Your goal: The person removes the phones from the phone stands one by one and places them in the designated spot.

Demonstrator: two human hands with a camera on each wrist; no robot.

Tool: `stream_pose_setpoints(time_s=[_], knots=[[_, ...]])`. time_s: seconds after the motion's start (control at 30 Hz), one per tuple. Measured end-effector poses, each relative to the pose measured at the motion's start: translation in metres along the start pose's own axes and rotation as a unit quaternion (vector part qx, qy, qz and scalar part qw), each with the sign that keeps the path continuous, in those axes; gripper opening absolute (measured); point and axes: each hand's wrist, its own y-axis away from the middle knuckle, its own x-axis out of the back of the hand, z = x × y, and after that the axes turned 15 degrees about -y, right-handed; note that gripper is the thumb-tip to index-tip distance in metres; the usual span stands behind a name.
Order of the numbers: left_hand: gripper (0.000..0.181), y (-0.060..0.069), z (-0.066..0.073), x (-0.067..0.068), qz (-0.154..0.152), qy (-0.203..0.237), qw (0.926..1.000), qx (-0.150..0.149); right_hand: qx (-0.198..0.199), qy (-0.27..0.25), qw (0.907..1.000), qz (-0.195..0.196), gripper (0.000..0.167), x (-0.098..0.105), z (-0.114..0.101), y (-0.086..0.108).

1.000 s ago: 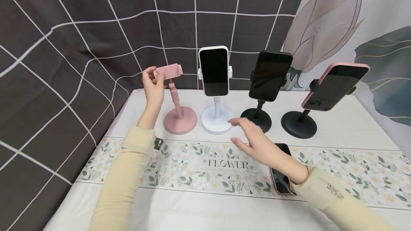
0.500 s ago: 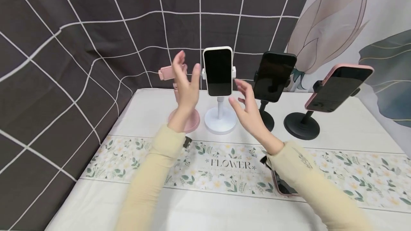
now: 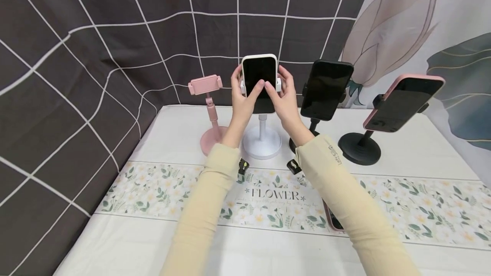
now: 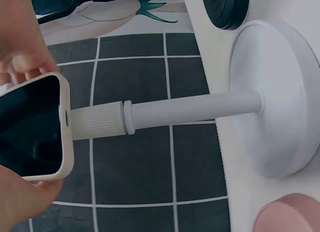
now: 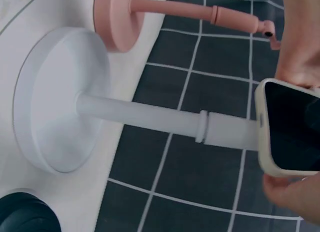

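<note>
A smartphone in a white case [image 3: 259, 68] stands upright in the clamp of a white phone stand [image 3: 262, 145] at mid-table in the head view. My left hand [image 3: 242, 106] grips its left side and my right hand [image 3: 285, 106] its right side. Both thumbs lie on the dark screen, and the other fingers curl behind, partly hidden. From the left wrist, the phone's lower end [image 4: 67, 124] shows above the ribbed collar of the stand [image 4: 98, 121]. The right wrist view has the same phone [image 5: 295, 124] between both hands.
Left of the white stand is a pink phone stand [image 3: 205, 85] whose holder bears no phone. Rightward stand a black phone [image 3: 327, 90] and a pink-cased phone [image 3: 402, 103], both on black stands. Another phone [image 3: 334, 218] lies flat, partly under the right sleeve.
My left hand has left the pink stand's holder and moved right to the white-cased phone. My right hand has risen to that phone's other side. Both now grip it.
</note>
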Motion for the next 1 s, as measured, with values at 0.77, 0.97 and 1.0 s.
stream_pose_setpoints(time_s=[0.77,0.97,1.0], knots=[[0.027,-0.003,-0.001,-0.007,0.054,-0.015,0.9980,0.029,-0.013,-0.109,0.9931,0.041,0.024,0.001,0.001,-0.006],[0.026,-0.002,0.002,-0.005,0.061,-0.048,0.9969,0.014,-0.011,-0.115,0.9923,0.046,0.021,0.000,0.000,-0.004],[0.026,-0.001,0.003,-0.004,0.062,-0.051,0.9967,0.013,-0.011,-0.116,0.9922,0.045,0.021,-0.001,0.000,-0.002]])
